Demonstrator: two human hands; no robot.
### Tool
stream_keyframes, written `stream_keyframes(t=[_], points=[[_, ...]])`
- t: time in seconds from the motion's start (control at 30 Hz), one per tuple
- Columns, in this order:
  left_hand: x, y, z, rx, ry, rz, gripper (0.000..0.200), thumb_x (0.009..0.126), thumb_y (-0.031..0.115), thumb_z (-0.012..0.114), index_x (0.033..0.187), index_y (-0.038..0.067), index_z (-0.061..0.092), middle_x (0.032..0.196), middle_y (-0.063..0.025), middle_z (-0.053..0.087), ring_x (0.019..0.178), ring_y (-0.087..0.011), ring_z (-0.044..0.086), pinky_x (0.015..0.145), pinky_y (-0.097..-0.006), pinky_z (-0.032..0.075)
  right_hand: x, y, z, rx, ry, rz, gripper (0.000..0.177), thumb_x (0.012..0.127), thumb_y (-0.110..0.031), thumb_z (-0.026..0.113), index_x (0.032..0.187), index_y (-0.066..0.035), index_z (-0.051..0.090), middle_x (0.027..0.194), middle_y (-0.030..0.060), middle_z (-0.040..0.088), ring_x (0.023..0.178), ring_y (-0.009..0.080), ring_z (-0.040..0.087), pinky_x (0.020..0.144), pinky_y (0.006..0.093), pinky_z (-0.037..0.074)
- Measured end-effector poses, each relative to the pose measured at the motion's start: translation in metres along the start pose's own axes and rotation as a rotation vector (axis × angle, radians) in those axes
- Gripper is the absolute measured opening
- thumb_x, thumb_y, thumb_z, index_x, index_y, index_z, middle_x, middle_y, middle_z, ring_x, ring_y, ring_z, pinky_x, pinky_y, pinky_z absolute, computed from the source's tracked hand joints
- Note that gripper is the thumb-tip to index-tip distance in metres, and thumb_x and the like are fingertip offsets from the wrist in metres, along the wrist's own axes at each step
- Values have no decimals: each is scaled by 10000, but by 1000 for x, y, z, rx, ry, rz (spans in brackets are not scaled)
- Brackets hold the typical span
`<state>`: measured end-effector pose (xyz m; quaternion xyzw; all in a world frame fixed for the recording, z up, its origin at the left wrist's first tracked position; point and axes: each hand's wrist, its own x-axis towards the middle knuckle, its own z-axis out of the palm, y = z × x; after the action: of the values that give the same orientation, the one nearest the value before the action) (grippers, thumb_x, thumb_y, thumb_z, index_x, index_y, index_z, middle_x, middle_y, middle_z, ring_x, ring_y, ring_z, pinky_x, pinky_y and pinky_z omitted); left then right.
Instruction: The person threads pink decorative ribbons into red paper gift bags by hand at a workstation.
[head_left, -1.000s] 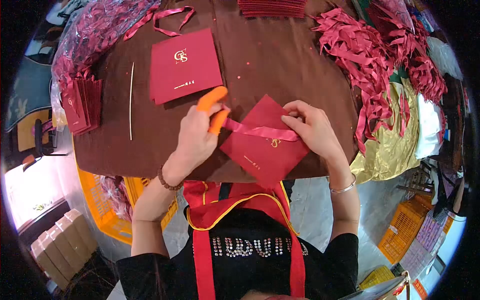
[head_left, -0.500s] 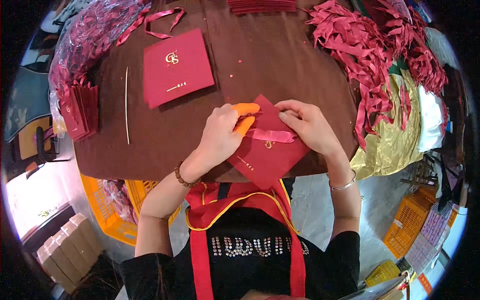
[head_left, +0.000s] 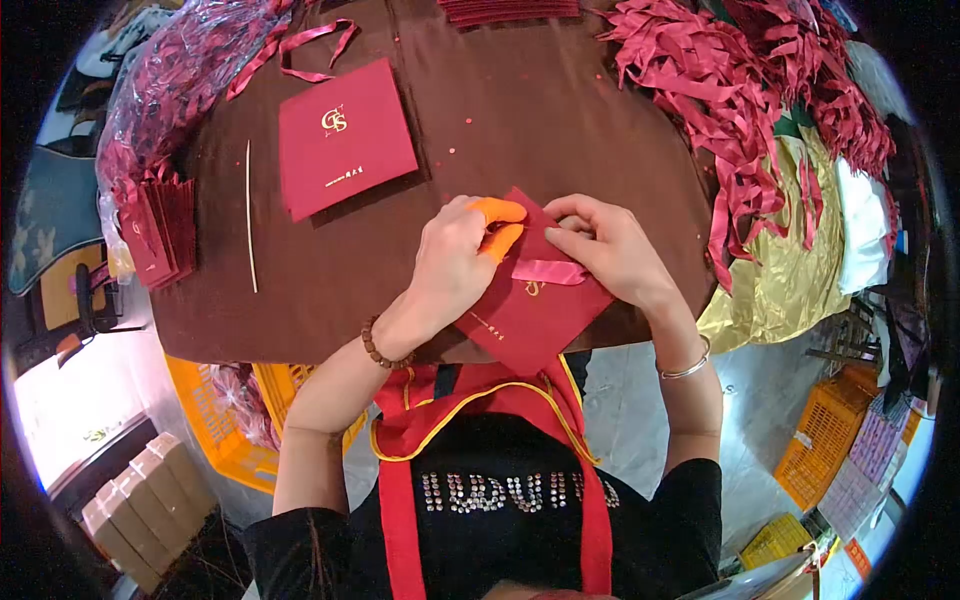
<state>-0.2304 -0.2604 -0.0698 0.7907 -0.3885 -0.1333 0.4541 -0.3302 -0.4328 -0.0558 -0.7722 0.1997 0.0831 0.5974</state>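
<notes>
Both the left hand [head_left: 455, 260] and right hand [head_left: 610, 250] pinch a pink ribbon [head_left: 550, 271] on a red card [head_left: 520, 315], with a second card [head_left: 345, 135], thin stick [head_left: 248, 215] and ribbon heap [head_left: 720, 80] nearby.

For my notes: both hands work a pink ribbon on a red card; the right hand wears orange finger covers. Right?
No: head view shows the orange finger covers on the left hand, not the right hand. Both work the pink ribbon.

I see a brown-clothed counter [head_left: 520, 110] above a pale floor [head_left: 625, 400], an orange crate [head_left: 822, 445] right, a yellow-orange crate [head_left: 215, 430] left.
</notes>
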Motion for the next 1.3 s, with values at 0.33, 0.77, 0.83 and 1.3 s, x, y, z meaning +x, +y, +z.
stream_keyframes(t=[0.33, 0.77, 0.83, 1.3], points=[[3, 1, 5, 64, 57, 83, 165, 745, -7, 657, 908, 21, 651, 837, -121, 622, 736, -224, 605, 641, -291, 477, -3, -1, 2, -16, 27, -23, 207, 854, -82, 596, 1039, 11, 580, 761, -6, 583, 685, 32, 482, 602, 202, 415], [4, 5, 5, 76, -31, 31, 157, 741, 2, 653, 893, 40, 654, 792, -109, 621, 690, -221, 594, 603, -302, 461, -6, -2, 5, -58, 64, -56, 223, 854, -88, 592, 1056, 4, 580, 810, 31, 644, 715, 46, 519, 640, 218, 442], [6, 4, 5, 93, -45, 37, 157, 742, 6, 656, 894, 43, 653, 787, -111, 620, 691, -227, 595, 599, -306, 461, -8, -6, 4, -87, 59, -58, 226, 856, -81, 585, 1065, 3, 577, 815, 45, 648, 724, 50, 527, 657, 225, 449], [2, -13, 1, -327, 46, -190, 321, 809, 41, 646, 1099, 13, 512, 718, -63, 624, 581, -134, 511, 562, -266, 424, -3, 5, 2, 99, -27, -14, 226, 876, -76, 561, 1076, 30, 564, 870, 13, 631, 799, 48, 531, 716, 210, 446]])
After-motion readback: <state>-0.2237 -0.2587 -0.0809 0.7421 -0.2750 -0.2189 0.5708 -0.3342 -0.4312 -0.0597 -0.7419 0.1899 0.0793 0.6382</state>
